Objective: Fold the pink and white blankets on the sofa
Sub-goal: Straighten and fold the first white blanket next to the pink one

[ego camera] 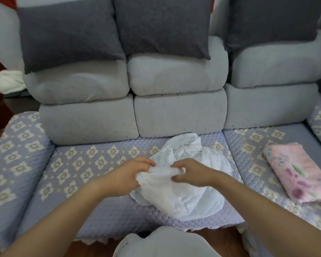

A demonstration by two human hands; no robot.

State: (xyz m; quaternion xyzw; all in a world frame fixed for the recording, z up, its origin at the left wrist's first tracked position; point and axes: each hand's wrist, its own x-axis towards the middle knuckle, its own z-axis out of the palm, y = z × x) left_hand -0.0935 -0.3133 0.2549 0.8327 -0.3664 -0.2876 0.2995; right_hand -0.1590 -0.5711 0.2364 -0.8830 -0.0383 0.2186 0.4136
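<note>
Grey sofa (178,115) fills view; quilted floral seat cover (78,164) under everything, dark throw pillows (69,32) up top. White blanket (183,182) crumpled in heap on middle seat, dead ahead, no clear long axis. My left hand (126,178) and right hand (191,173) close together, both pinching its near bunched edge. Pink blanket (296,171) already folded on right seat, nearer right hand, well apart from heap. Nothing in way; need to find corners, spread sideways.
</note>
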